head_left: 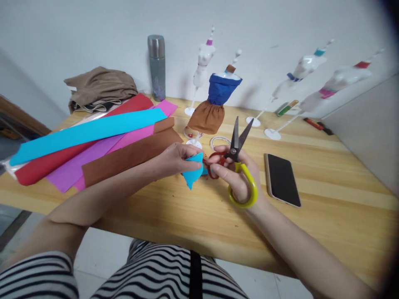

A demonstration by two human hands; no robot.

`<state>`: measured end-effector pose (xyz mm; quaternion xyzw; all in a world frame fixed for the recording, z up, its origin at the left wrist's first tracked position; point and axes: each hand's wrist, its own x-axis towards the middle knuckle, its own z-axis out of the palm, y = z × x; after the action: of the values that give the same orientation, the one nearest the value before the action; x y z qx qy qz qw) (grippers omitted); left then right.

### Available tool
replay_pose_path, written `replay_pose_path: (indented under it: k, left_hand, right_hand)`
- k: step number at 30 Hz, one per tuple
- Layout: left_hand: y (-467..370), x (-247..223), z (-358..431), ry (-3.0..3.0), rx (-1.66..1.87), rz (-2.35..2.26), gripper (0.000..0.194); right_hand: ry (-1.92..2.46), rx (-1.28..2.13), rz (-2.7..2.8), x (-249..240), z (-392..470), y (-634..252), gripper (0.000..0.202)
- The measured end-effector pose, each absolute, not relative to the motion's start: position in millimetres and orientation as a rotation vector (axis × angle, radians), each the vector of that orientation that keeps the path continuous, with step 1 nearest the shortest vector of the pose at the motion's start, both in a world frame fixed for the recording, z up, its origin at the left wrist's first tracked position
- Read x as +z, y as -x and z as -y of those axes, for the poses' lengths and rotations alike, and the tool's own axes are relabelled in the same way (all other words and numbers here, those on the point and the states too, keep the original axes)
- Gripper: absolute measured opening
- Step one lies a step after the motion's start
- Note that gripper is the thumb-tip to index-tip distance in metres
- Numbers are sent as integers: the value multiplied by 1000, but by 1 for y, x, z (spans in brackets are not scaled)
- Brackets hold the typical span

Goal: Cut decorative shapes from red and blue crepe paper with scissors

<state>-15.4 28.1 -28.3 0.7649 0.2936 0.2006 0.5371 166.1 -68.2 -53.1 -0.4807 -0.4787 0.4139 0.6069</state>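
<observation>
My left hand (177, 158) pinches a small folded piece of light blue crepe paper (192, 168), its pointed end hanging down. In my right hand (234, 177) is a pair of scissors (240, 143) with a yellow and a red handle loop. Their blades are spread and point up and away from me. My right thumb and fingertips come together at the red loop, close to the blue paper; whether they also pinch the paper is unclear. Just beyond my hands stands a small white dress form wearing a blue paper top (222, 88) and a gathered brown paper skirt (206, 117).
Long strips of crepe paper lie at the left, a blue strip (90, 132) on top. Behind them are a folded brown cloth (99, 85) and a thermos (157, 68). A phone (282, 179) lies at the right. More dress forms (204, 58) stand along the wall, near a tape roll (220, 138).
</observation>
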Motion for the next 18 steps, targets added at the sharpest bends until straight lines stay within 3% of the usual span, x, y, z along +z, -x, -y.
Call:
replay_pose_path:
  k: [6, 18]
  left_hand:
    - [16, -28, -23, -1992, 377, -568, 33]
    - [16, -20, -13, -1937, 251, -673, 22]
  right_hand:
    - [1059, 1032, 1156, -56, 71, -163, 48]
    - [1105, 1006, 1120, -58, 70, -166, 38]
